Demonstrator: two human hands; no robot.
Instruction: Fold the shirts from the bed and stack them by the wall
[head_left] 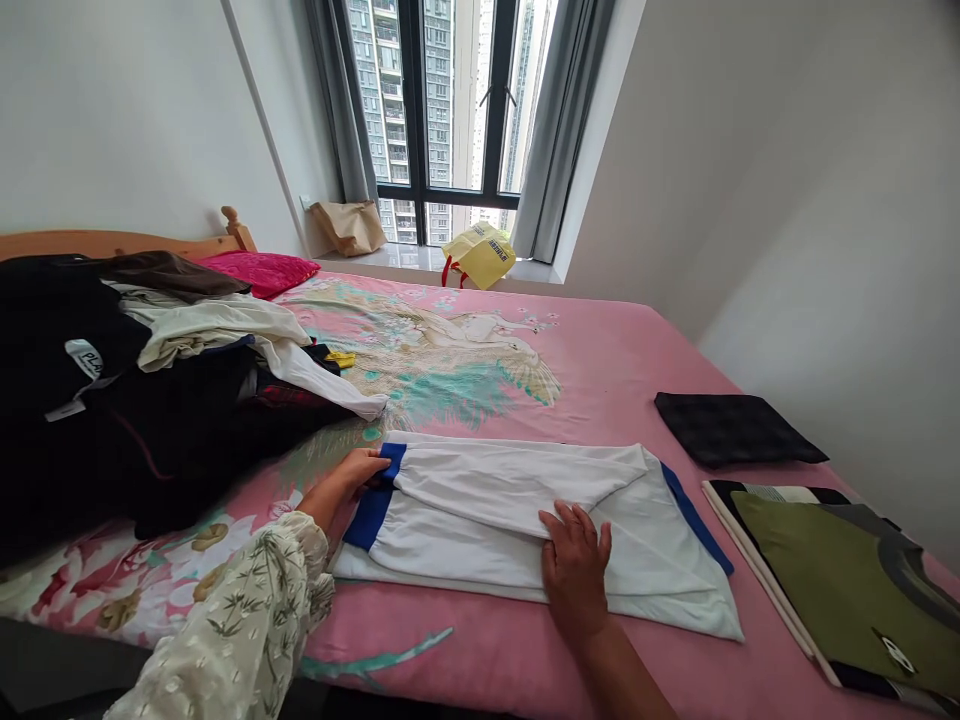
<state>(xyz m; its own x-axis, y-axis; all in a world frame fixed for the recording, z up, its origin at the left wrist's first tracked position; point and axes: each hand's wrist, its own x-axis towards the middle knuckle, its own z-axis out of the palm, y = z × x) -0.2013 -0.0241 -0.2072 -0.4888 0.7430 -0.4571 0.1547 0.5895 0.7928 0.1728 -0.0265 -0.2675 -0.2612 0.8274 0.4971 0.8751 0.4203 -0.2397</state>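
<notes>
A white long-sleeved shirt (pixel 480 510) with blue cuffs and blue trim lies folded lengthwise on the bed in front of me. At its left end, my left hand (pixel 352 482) pinches a blue cuff (pixel 391 462) between thumb and fingers; part of the grip is hidden. A second blue cuff (pixel 367 520) lies just below it. My right hand (pixel 576 568) rests on the white fabric right of the middle, its fingers apart and holding nothing.
On the left is a heap of dark and white clothes (pixel 187 420). Folded black cloth (pixel 739 428) and a stack topped by a green shirt (pixel 832 570) lie at right. Beyond are a magenta pillow (pixel 259 272), a brown paper bag (pixel 349 228) and a yellow bag (pixel 481 254) by the window.
</notes>
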